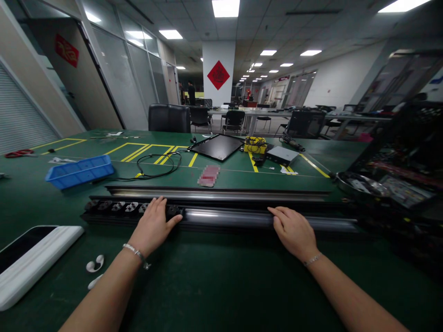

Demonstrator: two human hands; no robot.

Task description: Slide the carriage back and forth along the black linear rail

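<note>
A long black power strip (228, 216) lies across the green table before me, with several sockets (131, 207) along its left end and a smooth, shiny cover over the rest. My left hand (154, 226) rests palm down on it at the end of the socket row, thumb spread to the right, hiding part of the row. On the right half of the strip lies my right hand (294, 230), index finger extended and the other fingers loosely bent. Just behind runs a second long black rail (214, 195), parallel to the first, which neither hand touches.
To the left are a blue bin (81, 170), a white device (38, 258), earbuds (95, 263) and red scissors (19, 153). Farther back lie a black cable (159, 173), a flat dark panel (218, 146), a yellow box (255, 144) and a grey box (282, 155). Dark equipment crowds the right.
</note>
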